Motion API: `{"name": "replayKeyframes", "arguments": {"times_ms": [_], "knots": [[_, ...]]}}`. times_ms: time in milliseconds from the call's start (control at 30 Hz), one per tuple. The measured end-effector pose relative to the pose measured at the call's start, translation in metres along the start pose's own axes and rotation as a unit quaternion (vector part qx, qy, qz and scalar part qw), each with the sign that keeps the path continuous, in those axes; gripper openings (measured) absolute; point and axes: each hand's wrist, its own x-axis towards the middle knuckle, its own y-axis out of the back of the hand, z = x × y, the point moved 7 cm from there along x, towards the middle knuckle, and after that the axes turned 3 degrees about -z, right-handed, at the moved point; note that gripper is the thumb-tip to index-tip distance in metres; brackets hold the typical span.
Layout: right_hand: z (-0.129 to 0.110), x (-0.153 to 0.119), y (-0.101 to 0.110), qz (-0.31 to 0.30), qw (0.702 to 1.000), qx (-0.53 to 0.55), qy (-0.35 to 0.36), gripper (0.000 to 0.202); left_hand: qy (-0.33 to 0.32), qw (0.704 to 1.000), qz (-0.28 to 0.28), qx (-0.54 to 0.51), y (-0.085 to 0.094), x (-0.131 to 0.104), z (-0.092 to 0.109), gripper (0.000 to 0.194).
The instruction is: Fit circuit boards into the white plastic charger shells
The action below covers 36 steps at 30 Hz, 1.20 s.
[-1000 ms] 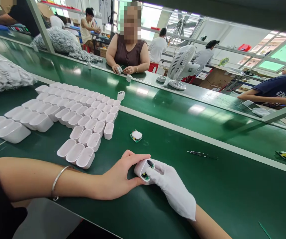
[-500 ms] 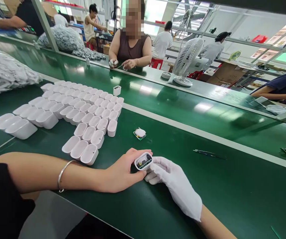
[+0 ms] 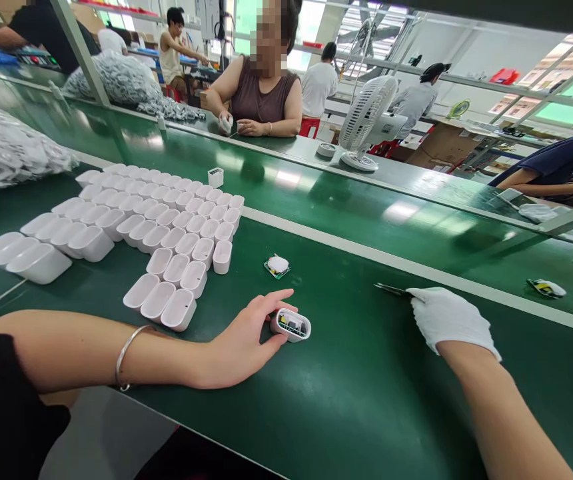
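My left hand point(image 3: 246, 340), bare with a bracelet at the wrist, rests around a white oval plastic housing point(image 3: 296, 335). Its fingers are spread, with the thumb at the near side and fingertips at the far side, loosely about the housing. Inside that housing a green circuit board with small components shows through the open top. Farther right, my right hand point(image 3: 451, 320), in a white glove, is closed on the end of dark tweezers point(image 3: 390, 289), whose tips point left along the table. A loose circuit board with a white pad point(image 3: 277, 265) lies beyond the housing.
Rows of white housings point(image 3: 176, 270) fill the left, beside a heap of bagged parts point(image 3: 11, 147). A filled housing point(image 3: 215, 177) stands past the white line. Another board point(image 3: 546, 288) lies far right. Across the bench are a co-worker point(image 3: 266, 93) and a fan point(image 3: 366, 123).
My right hand has let go of the housing, moved right and taken hold of the tweezers. The housing now stands on the table, and my left hand's fingers have loosened around it.
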Motion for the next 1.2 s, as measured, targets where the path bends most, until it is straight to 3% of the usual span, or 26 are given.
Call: {"name": "replayKeyframes", "arguments": {"times_ms": [100, 200, 300, 367, 467, 867, 1200], "knots": [[-0.035, -0.004, -0.008, -0.066, 0.997, -0.006, -0.03, 0.012, 0.005, 0.996, 0.028, 0.079, 0.006, 0.001, 0.001, 0.051], [-0.096, -0.016, -0.001, -0.087, 0.988, 0.13, 0.004, 0.013, 0.029, 0.987, 0.05, 0.15, 0.012, 0.005, 0.0, 0.052], [-0.151, -0.031, 0.022, -0.014, 0.973, 0.174, 0.148, 0.014, 0.048, 0.983, 0.054, 0.167, 0.015, 0.008, -0.002, 0.049], [-0.171, -0.042, 0.039, 0.064, 0.959, 0.14, 0.237, 0.017, 0.05, 0.984, 0.047, 0.166, 0.014, 0.008, -0.003, 0.044], [-0.175, -0.048, 0.05, 0.121, 0.946, 0.097, 0.285, 0.017, 0.053, 0.985, 0.038, 0.159, 0.013, 0.008, -0.005, 0.039], [-0.165, -0.045, 0.05, 0.139, 0.944, 0.06, 0.294, 0.013, 0.041, 0.984, 0.038, 0.169, 0.013, 0.009, -0.001, 0.035], [-0.176, -0.047, 0.046, 0.136, 0.944, 0.026, 0.3, 0.023, 0.045, 0.984, 0.038, 0.168, 0.013, 0.009, -0.003, 0.032]]}}
